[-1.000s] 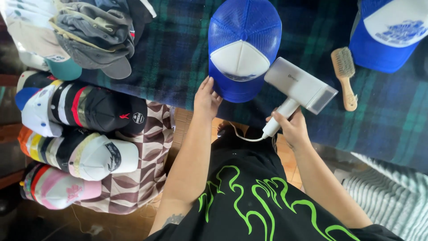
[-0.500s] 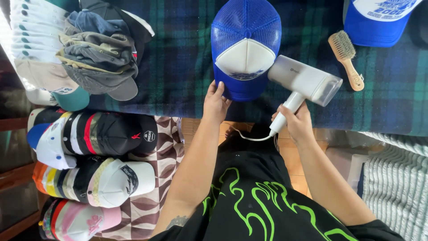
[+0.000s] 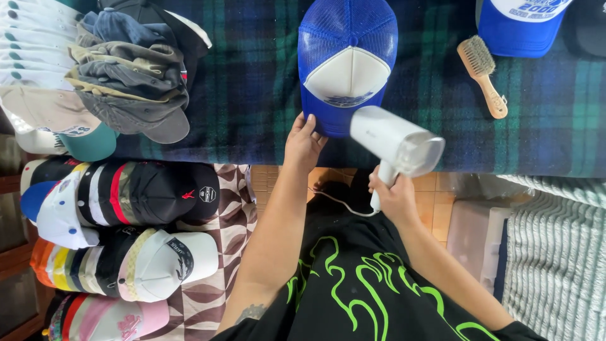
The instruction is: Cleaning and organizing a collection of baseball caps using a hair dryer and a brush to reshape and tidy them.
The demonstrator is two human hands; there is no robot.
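A blue and white mesh cap lies on a dark plaid blanket, brim toward me. My left hand rests on the left edge of the brim, fingers pressing it down. My right hand grips the handle of a white handheld steamer, whose head hovers just over the right side of the brim. A thin white cord runs from the handle down toward my black shirt with green flames.
A wooden brush lies on the blanket to the right, near another blue and white cap. Stacks of caps sit at the left, and rows of caps lie below on a patterned cloth. A ribbed grey fabric is at right.
The steamer head has swung round, its nozzle now over the brim's right side. My left hand stays on the brim. The view has shifted slightly.
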